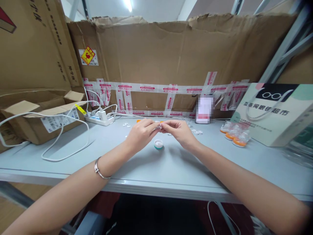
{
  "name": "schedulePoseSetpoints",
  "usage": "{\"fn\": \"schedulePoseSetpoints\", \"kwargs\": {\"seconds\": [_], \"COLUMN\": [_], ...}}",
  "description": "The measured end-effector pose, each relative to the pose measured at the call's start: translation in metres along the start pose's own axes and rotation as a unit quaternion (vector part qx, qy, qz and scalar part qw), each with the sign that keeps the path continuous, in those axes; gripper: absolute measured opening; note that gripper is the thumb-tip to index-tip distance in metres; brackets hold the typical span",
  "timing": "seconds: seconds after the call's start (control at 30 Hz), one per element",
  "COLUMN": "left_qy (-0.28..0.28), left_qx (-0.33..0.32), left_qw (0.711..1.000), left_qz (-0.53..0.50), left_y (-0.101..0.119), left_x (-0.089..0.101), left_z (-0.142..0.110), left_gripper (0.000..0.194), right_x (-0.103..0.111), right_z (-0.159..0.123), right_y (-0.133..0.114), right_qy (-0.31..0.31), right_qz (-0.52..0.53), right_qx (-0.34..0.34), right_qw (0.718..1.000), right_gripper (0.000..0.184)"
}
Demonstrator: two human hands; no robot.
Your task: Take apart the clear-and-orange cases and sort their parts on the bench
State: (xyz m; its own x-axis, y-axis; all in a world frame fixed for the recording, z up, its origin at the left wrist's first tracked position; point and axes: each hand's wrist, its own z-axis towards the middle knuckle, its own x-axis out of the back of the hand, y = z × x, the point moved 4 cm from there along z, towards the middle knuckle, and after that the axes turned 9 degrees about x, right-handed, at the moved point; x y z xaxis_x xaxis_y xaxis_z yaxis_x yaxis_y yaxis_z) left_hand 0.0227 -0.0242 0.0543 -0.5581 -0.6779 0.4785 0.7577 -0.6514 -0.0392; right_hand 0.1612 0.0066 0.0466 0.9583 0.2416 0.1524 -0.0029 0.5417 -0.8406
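My left hand [141, 133] and my right hand [181, 133] meet above the middle of the table, fingertips pinched together. Between them is a small whitish, shiny part [159, 126], too small to name exactly and partly covered by the fingers. Just below the hands stands a small round cup [158, 144], white with a teal base, apart from both of them. Small white pieces [126, 124] lie beyond my left hand, and clear-white pieces [197, 132] lie to the right of my right hand. Bits of orange show behind the fingers.
Clear pieces with orange bases [235, 136] sit at the right, before a paper bag [271, 114]. A phone [204, 109] leans on the taped cardboard [156, 58] at the back. At left are a power strip [101, 120], a looping white cable [52, 160] and an open carton [41, 120].
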Motion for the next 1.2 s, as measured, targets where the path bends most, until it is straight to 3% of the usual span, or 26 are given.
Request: {"fn": "schedulePoseSetpoints", "kwargs": {"seconds": [0.2,0.43,0.63,0.8,0.93,1.2], "left_qy": [0.026,0.037,0.014,-0.022,-0.034,-0.019], "left_qx": [-0.01,-0.002,0.025,0.069,0.099,0.181], "left_qw": [0.999,0.998,0.996,0.987,0.979,0.943], "left_qz": [-0.015,-0.055,-0.087,-0.145,-0.176,-0.278], "left_y": [0.005,0.008,0.008,-0.001,-0.007,-0.011], "left_x": [0.002,0.001,-0.001,-0.007,-0.007,-0.008], "left_z": [0.0,-0.002,-0.001,-0.002,-0.001,0.001], "left_gripper": [0.013,0.014,0.015,0.014,0.013,0.014], "right_x": [0.0,0.0,0.002,0.001,-0.002,-0.002], "right_z": [-0.005,-0.007,-0.005,-0.002,-0.002,-0.002], "right_y": [-0.01,-0.012,-0.004,0.009,0.011,0.015], "right_qy": [0.011,0.049,0.079,0.029,-0.019,-0.001], "right_qz": [-0.058,-0.049,-0.018,0.055,0.119,0.168], "right_qx": [0.059,0.058,0.001,-0.07,-0.084,-0.137], "right_qw": [0.997,0.996,0.997,0.996,0.989,0.976], "right_gripper": [0.02,0.015,0.013,0.018,0.022,0.013]}}
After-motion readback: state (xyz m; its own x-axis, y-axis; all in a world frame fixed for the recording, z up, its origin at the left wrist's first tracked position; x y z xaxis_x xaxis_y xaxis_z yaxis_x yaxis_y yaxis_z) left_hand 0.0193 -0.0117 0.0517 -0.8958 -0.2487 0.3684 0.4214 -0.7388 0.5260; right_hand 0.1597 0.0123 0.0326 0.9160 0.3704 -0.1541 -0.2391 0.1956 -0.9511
